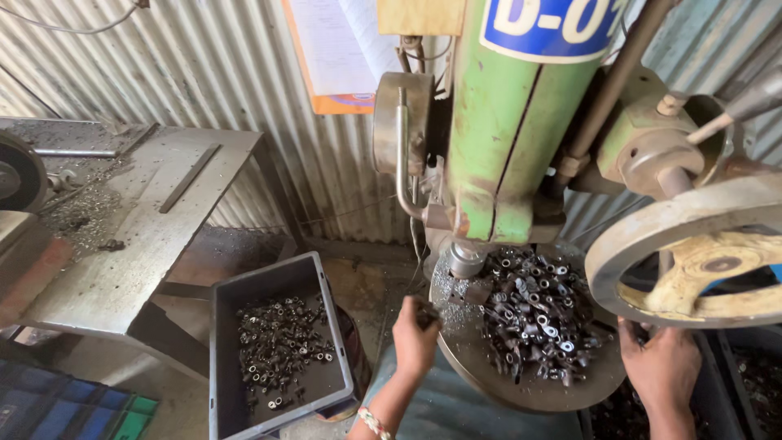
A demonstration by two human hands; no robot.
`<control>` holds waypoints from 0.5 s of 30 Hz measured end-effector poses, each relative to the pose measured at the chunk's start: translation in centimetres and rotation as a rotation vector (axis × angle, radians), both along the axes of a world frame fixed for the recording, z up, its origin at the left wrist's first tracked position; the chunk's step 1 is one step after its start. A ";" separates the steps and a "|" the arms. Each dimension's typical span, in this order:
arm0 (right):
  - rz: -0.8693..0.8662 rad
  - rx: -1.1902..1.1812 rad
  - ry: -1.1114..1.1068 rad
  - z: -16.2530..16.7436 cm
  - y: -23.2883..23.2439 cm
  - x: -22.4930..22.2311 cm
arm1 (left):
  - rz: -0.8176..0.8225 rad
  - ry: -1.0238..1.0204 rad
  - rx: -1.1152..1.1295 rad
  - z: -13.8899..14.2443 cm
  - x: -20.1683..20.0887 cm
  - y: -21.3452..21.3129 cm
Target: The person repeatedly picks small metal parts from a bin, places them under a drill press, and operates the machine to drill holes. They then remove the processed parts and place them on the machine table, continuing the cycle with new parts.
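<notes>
Your left hand (415, 336) was curled shut at the near-left edge of the round metal plate (533, 389), its fingers pinched around a small dark metal piece (425, 313) that showed just above the knuckles. A beaded band (373, 423) sat on that wrist.

Your right hand (661, 367) rested at the plate's near-right edge, fingers bent over the rim and under the big handwheel (692, 244) that hung just above it. You could not tell from this view whether that hand gripped anything, because the fingertips were hidden by the rim and the wheel.

Between your two hands, and a little beyond them, a heap of small metal sleeves (533, 314) lay piled on the plate, dark and oily with some bright ends showing. Fine shavings were scattered on the plate just beyond your left hand, near the short round spindle end (464, 261) of the green machine (501, 130), which stood up beyond both hands.

To the left of your left hand, lower down, stood a grey plastic bin (221, 358) with a loose scatter of the same small sleeves (281, 346) across its bottom. It was apart from your hand, not touching it. Farther left stood a steel workbench (138, 244) with a flat bar (189, 178) lying on it and shavings strewn at its far-left end. Beyond everything ran a corrugated metal wall (204, 65), with a paper sheet (338, 49) hung on it. To the right of your right hand, a dark bin (753, 379) showed in part.
</notes>
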State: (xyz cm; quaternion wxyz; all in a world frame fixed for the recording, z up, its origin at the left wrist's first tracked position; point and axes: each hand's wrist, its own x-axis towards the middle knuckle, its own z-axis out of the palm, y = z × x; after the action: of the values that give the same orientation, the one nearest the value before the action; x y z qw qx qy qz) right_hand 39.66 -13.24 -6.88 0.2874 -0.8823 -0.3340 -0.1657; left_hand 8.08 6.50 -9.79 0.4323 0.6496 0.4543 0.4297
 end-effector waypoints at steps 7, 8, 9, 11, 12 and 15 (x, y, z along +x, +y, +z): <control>0.015 0.075 -0.158 -1.4 0.3 1.2 | -0.200 -0.585 -0.286 0.5 1.2 4.5; 0.007 0.091 -0.162 -1.6 0.4 1.5 | -0.192 -0.540 -0.240 0.9 1.3 4.5; -0.003 0.109 -0.163 -1.8 0.5 1.7 | -0.169 -0.478 -0.190 1.4 1.2 4.4; 0.014 0.129 -0.144 -2.2 0.5 2.0 | -0.126 -0.352 -0.098 2.8 1.1 3.9; 0.023 0.137 -0.135 -2.4 0.5 2.0 | -0.136 -0.341 -0.083 3.6 0.9 3.7; 0.027 0.160 -0.082 -2.5 0.4 2.0 | -0.151 -0.257 -0.004 5.7 0.3 3.5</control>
State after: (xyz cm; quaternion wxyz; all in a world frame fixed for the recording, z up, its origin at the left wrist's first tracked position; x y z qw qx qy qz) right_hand 41.70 -12.80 -9.40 0.3455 -0.8442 -0.3432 -0.2241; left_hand 8.39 10.00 -4.07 0.5193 0.6208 0.3458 0.4748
